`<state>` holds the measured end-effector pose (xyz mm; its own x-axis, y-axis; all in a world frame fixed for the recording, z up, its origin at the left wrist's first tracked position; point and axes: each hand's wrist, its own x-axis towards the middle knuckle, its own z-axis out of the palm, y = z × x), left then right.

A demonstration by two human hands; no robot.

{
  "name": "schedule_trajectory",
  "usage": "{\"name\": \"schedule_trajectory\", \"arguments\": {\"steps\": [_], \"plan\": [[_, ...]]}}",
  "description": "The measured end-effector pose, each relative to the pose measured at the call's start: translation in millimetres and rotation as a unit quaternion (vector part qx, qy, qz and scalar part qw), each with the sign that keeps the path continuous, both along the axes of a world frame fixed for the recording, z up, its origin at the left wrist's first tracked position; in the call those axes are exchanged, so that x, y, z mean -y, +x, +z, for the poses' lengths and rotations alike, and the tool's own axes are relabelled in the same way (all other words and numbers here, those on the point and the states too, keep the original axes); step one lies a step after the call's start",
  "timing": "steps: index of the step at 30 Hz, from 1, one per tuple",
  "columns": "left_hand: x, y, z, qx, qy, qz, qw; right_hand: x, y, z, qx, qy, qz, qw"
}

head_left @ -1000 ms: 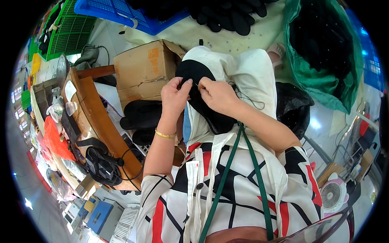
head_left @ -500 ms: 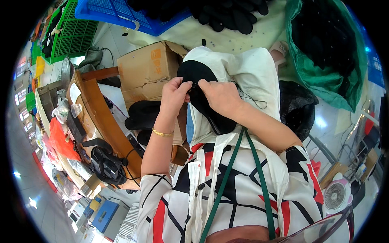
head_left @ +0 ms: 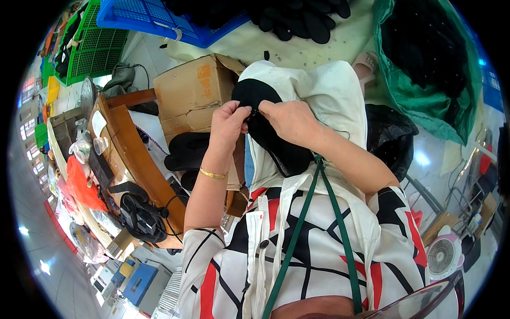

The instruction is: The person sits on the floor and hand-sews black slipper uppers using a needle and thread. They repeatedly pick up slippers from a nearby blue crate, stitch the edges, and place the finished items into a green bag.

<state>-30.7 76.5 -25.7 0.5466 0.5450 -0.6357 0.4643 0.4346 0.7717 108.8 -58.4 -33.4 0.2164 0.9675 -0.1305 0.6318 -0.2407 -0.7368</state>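
Observation:
A black, sole-shaped shoe piece (head_left: 257, 89) lies across the white apron (head_left: 334, 95) on my lap, its rounded end away from me. At its upper left side, my left hand (head_left: 229, 123) pinches the edge between thumb and fingertips. My right hand (head_left: 292, 123) rests over the piece, fingertips bunched close to the left ones. Something small sits between the two sets of fingertips, too little to make out. A loose dark thread shows on the apron near my right wrist.
Left of my lap stands an open cardboard box (head_left: 183, 93), with more black pieces (head_left: 187, 151) beside it. A blue crate (head_left: 159, 24) and a heap of black pieces (head_left: 303, 21) lie ahead. At right are a green sack (head_left: 451, 125) and a black bag (head_left: 390, 141).
My right hand has shifted slightly left, nearer the left fingertips, and its forearm has dropped a little. My left hand holds its place on the black piece.

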Motion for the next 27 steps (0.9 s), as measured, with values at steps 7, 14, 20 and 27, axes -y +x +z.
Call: {"name": "schedule_trajectory", "arguments": {"steps": [7, 14, 20, 27], "plan": [[-4.2, 2.8, 5.9, -0.015, -0.031, -0.015, 0.999, 6.3, -12.1, -13.7, -0.007, 0.059, -0.051, 0.997], [-8.4, 2.5, 1.5, -0.005, -0.053, -0.035, 0.998, 5.4, -16.8, -16.6, 0.005, 0.085, -0.075, 0.994], [-5.6, 2.7, -0.8, -0.003, -0.053, -0.025, 0.998, 5.0, -7.6, -12.7, 0.012, 0.044, -0.032, 0.998], [-4.7, 1.7, 1.5, -0.003, -0.050, -0.016, 0.999, 1.9, 3.6, -4.9, 0.009, 0.029, 0.018, 0.999]]}}
